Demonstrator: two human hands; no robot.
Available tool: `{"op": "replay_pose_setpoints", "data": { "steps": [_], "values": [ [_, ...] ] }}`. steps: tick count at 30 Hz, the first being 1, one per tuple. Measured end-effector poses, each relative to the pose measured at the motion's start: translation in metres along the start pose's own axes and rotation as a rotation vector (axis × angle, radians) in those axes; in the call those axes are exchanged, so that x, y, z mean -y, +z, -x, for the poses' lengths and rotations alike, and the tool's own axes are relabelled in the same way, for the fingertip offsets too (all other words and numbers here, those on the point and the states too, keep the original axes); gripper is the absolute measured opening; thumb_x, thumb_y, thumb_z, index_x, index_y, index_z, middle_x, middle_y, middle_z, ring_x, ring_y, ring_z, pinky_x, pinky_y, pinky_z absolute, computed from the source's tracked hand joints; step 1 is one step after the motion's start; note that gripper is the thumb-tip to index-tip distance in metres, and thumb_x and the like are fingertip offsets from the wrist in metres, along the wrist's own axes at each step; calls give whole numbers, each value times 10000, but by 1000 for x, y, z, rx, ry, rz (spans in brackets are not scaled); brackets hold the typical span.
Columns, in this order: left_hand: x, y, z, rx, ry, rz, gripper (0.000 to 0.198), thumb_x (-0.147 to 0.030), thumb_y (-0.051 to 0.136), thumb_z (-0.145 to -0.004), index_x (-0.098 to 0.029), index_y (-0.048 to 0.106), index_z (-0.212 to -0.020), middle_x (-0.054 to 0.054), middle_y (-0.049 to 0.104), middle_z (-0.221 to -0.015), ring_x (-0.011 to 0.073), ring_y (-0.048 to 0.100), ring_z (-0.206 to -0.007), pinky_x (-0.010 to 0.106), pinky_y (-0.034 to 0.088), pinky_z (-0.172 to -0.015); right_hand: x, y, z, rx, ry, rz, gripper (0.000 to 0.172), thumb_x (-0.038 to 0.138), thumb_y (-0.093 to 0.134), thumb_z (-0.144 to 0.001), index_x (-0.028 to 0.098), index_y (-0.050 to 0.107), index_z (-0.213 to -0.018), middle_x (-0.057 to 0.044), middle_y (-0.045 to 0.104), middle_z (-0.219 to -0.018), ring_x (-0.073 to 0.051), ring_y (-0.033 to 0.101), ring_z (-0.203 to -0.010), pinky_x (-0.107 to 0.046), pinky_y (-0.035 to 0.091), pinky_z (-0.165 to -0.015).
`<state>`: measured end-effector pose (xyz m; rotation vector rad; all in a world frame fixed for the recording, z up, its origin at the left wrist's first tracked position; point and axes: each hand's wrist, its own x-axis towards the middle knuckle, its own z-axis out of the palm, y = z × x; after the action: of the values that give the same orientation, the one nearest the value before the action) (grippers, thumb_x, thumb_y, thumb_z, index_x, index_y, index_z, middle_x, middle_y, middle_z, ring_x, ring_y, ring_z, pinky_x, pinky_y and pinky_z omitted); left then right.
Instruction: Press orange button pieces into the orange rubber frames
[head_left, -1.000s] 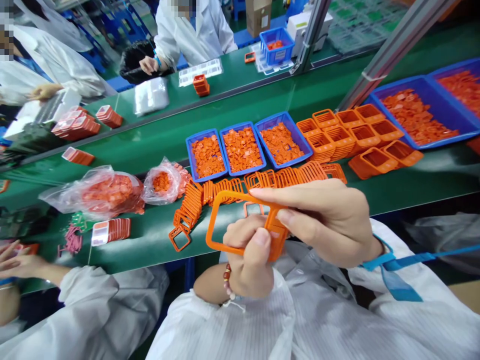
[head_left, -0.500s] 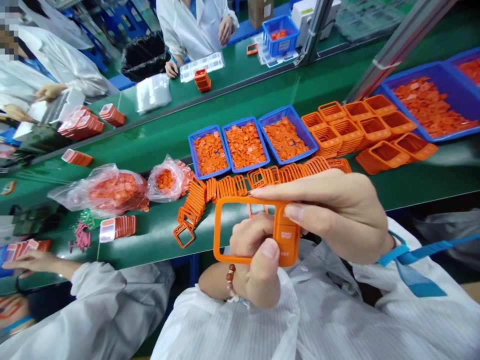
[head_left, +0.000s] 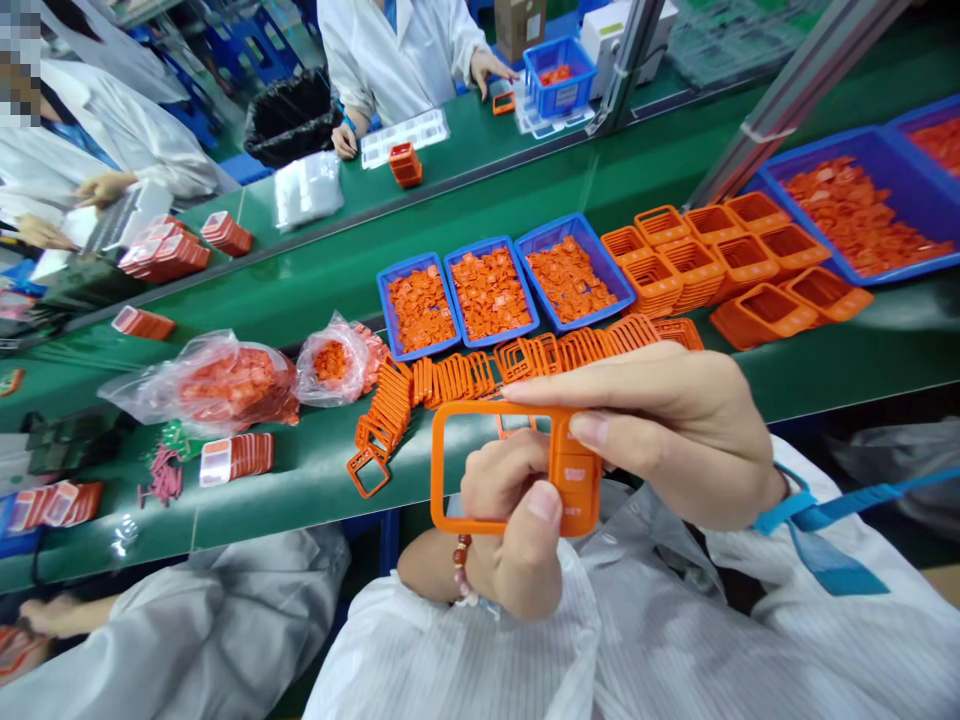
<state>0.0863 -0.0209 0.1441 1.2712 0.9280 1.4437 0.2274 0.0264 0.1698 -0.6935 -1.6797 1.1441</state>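
Both my hands grip one orange plastic frame (head_left: 437, 470) in front of my chest. It has a large rectangular opening on the left and a panel of buttons with white print on the right. My left hand (head_left: 525, 550) reaches up from below, its thumb on the bar beside the panel and its curled fingers showing through the opening. From the right, my right hand (head_left: 675, 430) pinches the panel's upper corner, thumb in front and index finger along the top edge. Beyond them a row of thin orange frames (head_left: 457, 375) leans along the green bench (head_left: 300, 510).
Blue bins (head_left: 420, 352) of small orange parts stand behind the row. Stacked orange frames (head_left: 690, 262) and a larger blue bin (head_left: 832, 165) lie to the right. Bags of orange parts (head_left: 232, 375) sit at left. A metal post (head_left: 795, 100) rises at right; co-workers (head_left: 405, 60) sit opposite and left.
My hands keep their hold on the frame, almost unmoved. The co-worker opposite has reached a hand toward the small blue bin. The neighbour's hand at left has drawn back from the stack.
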Motion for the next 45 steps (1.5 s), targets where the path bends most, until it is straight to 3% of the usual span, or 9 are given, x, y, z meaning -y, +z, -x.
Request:
{"op": "replay_pose_setpoints", "data": {
  "steps": [19, 26, 32, 39, 45],
  "values": [
    [5, 0, -2, 26, 4, 23, 314, -403, 527, -909, -190, 584, -685, 3, 563, -567, 126, 493, -527, 291, 370, -516, -1, -2, -1, 7, -38, 53, 356, 161, 492, -962, 231, 734, -1215, -9, 785, -849, -116, 736, -708, -174, 567, -572],
    [10, 1, -5, -6, 37, -117, 369, -384, 582, -933, -196, 466, -638, -40, 447, -496, 77, 361, -423, 273, 274, -431, -2, 3, 1, -62, -148, 191, 344, 150, 505, -941, 202, 729, -1198, -25, 783, -830, -148, 756, -801, -211, 598, -630],
    [4, -5, -6, 71, 82, -193, 338, -419, 565, -920, -213, 532, -655, -19, 536, -521, 104, 448, -435, 289, 343, -440, 1, 3, 3, -37, -26, 88, 317, 205, 525, -973, 230, 737, -1208, -27, 782, -837, -145, 751, -737, -203, 592, -587],
    [1, 4, 0, -4, -24, 37, 304, -448, 634, -833, -211, 550, -663, -19, 556, -534, 121, 478, -470, 305, 374, -488, 2, 0, 3, 12, 67, -41, 300, 213, 550, -976, 223, 741, -1208, -10, 773, -838, -113, 723, -678, -166, 545, -529],
    [-7, 6, 2, 3, -55, 12, 278, -428, 650, -810, -211, 554, -666, -21, 520, -537, 113, 453, -475, 306, 348, -484, 3, 0, 4, 45, 78, -91, 300, 229, 536, -991, 214, 740, -1210, -12, 750, -748, -138, 735, -706, -191, 575, -568]
  ]
}}
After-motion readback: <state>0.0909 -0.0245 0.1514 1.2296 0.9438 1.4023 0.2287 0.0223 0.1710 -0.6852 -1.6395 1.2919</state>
